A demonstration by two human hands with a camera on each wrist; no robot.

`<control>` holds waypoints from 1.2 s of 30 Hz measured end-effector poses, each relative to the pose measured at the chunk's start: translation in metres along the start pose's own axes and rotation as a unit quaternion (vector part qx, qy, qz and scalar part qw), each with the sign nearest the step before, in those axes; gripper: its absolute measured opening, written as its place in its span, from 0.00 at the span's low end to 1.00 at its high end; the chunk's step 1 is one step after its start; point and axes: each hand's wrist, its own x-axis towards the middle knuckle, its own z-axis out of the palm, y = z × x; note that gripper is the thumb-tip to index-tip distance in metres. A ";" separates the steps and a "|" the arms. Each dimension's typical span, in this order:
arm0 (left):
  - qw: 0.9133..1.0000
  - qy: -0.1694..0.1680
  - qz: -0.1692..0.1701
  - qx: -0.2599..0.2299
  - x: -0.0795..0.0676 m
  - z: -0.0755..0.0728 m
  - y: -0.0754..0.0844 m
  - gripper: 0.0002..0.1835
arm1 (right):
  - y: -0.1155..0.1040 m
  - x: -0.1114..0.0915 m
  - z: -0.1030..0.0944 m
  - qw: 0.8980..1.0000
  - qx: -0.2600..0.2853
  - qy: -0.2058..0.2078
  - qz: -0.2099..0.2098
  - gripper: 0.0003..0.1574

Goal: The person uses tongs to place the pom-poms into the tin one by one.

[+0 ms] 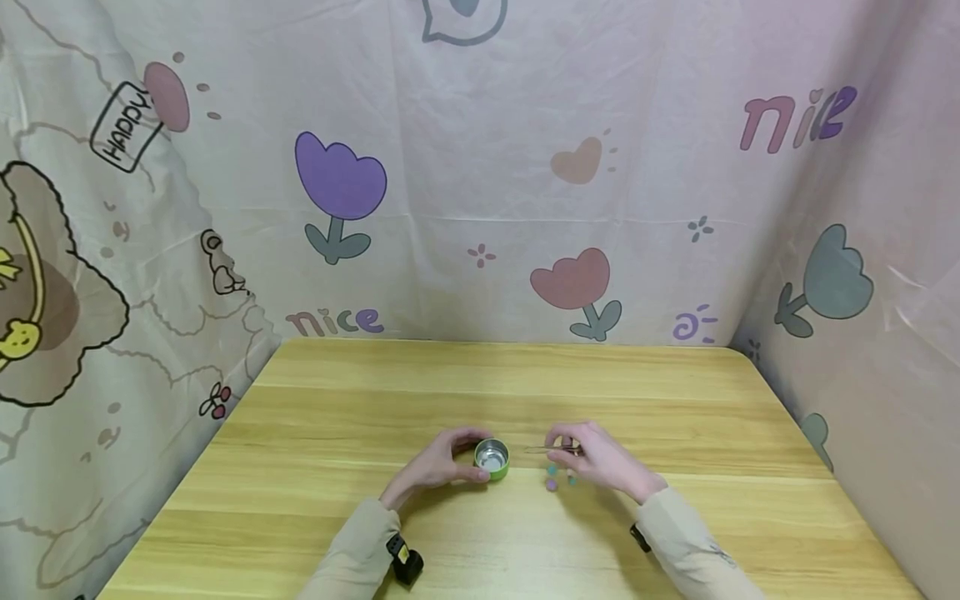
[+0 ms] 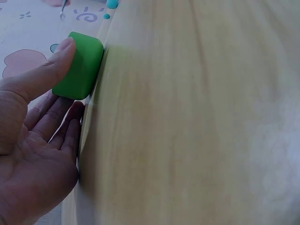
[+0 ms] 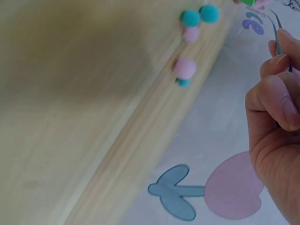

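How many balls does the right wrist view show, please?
5: two teal balls highest, a pink ball beneath, another pink ball and small teal ball lowest; others may be hidden.

Before you lies a yellowish wood-grain surface [image 1: 487,375], and behind its far edge rises a pale printed fabric backdrop [image 1: 465,125] that also covers your left and right sides. Straight ahead you see a purple tulip [image 1: 341,179] above a multicoloured word "nice" [image 1: 347,323]; farther right, a pink tulip [image 1: 572,282] beneath a peach heart [image 1: 577,162], then a purple spiral sun [image 1: 687,325]. Toward your right is a grey-green tulip [image 1: 838,275]. On your left you have a "HAPPY" sign [image 1: 126,127] and red cherries [image 1: 217,402].
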 end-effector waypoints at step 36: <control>1.000 0.000 -0.001 -0.008 0.000 0.000 0.004 0.33 | 0.034 -0.058 -0.022 0.999 -0.030 -0.008 0.024 0.04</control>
